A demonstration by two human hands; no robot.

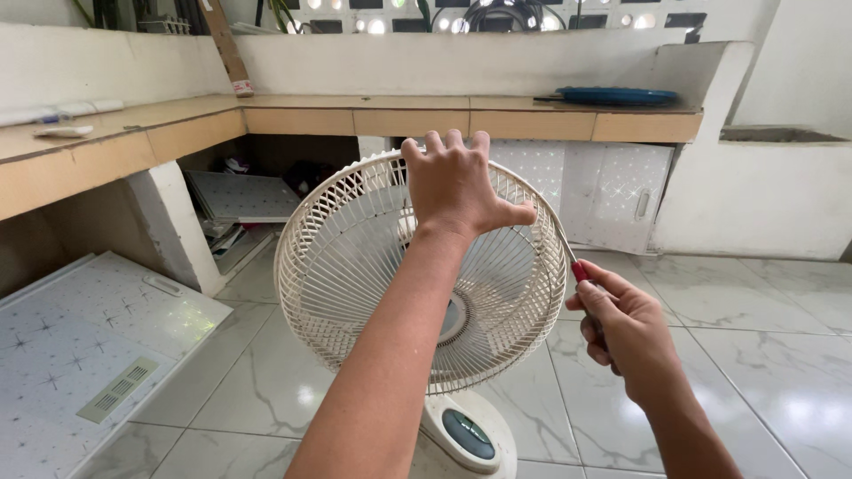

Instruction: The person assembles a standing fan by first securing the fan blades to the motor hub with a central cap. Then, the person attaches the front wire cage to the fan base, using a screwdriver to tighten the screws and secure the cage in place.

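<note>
A cream table fan [355,266] stands on the tiled floor, its round wire grille facing me and its base [469,433] with a dark oval panel below. My left hand [457,182] reaches over the top of the grille and grips its upper rim. My right hand [621,324] is closed around a screwdriver [577,266] with a red handle. Its thin metal shaft points up to the right edge of the grille rim.
A tan L-shaped counter [408,115] runs along the back and left walls, with a blue tray [617,95] on it. White patterned cabinet doors [612,191] stand behind the fan. A loose white panel [71,346] lies on the floor at left.
</note>
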